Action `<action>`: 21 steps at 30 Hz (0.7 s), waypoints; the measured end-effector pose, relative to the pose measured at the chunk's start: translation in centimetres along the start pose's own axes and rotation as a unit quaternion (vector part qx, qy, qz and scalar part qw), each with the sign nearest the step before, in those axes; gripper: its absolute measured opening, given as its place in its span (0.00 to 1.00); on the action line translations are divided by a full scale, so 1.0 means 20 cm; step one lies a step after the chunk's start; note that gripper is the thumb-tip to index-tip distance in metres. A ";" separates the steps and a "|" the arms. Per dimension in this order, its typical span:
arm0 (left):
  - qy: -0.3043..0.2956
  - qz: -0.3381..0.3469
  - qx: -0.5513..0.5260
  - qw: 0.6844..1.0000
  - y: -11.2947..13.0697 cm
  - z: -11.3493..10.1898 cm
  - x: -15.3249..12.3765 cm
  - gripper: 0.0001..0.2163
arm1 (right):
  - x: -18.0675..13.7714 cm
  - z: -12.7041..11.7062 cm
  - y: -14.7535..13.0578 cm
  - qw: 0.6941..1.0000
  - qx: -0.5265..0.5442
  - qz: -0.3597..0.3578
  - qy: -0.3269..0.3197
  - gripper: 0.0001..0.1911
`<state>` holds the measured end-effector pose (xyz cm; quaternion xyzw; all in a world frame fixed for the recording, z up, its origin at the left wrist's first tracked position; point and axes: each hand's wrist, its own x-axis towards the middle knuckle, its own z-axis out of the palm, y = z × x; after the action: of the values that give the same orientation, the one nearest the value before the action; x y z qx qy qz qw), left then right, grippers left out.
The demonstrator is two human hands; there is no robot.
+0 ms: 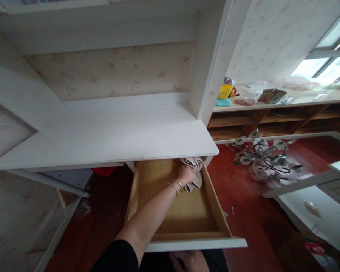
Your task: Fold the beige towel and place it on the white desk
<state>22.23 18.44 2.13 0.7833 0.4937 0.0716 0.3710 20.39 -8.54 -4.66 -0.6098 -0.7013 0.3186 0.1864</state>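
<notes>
A wooden drawer (219,217) stands pulled out from under the white desk top (107,138). My left hand (184,176) reaches deep into its back right corner and is closed on a crumpled beige cloth (195,180) that lies against the drawer bottom. Two thin bangles sit on that wrist. My right hand (189,261) is low at the frame's bottom edge, just under the white drawer front (204,244). Its fingers are mostly hidden, so I cannot make out its grip.
A white upright panel (208,56) bounds the desk on the right. Beyond it a low wooden shelf (272,121) carries a yellow cup, bags and a box. A dismantled chandelier (262,156) lies on the red wood floor. White furniture parts (314,211) lie at the right.
</notes>
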 end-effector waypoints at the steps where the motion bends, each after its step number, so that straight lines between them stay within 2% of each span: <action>1: -0.016 0.025 0.008 1.000 0.00 -0.01 -0.04 0.15 | 0.00 -0.01 0.00 1.000 0.004 0.001 -0.005 0.11; 4: -0.058 0.089 0.037 0.994 0.03 -0.01 -0.17 0.15 | 0.00 -0.02 -0.01 1.000 0.007 -0.003 -0.018 0.12; 7: -0.122 0.142 0.109 0.976 0.05 -0.01 -0.31 0.14 | 0.00 -0.01 0.00 1.000 0.007 -0.005 -0.021 0.13; 12: -0.276 0.225 0.201 0.913 0.08 0.01 -0.53 0.13 | 0.00 -0.01 -0.01 1.000 0.005 -0.010 -0.007 0.12; 14: -0.315 0.257 0.231 0.884 0.11 0.01 -0.59 0.12 | 0.00 -0.02 -0.02 1.000 0.005 -0.020 0.004 0.11; 17: -0.329 0.272 0.250 0.869 0.13 -0.05 -0.62 0.10 | 0.00 -0.04 -0.04 1.000 0.000 -0.016 0.012 0.11; 19: -0.304 0.260 0.242 0.884 0.14 -0.13 -0.61 0.10 | 0.00 -0.05 -0.05 1.000 0.002 -0.007 0.004 0.11; 21: -0.252 0.248 0.232 0.906 0.12 -0.22 -0.60 0.11 | 0.00 -0.06 -0.05 1.000 0.008 0.001 -0.006 0.13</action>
<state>15.81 10.26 9.93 0.9362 0.1763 -0.1552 0.2615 20.39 -8.44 -3.12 -0.6069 -0.6994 0.3282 0.1866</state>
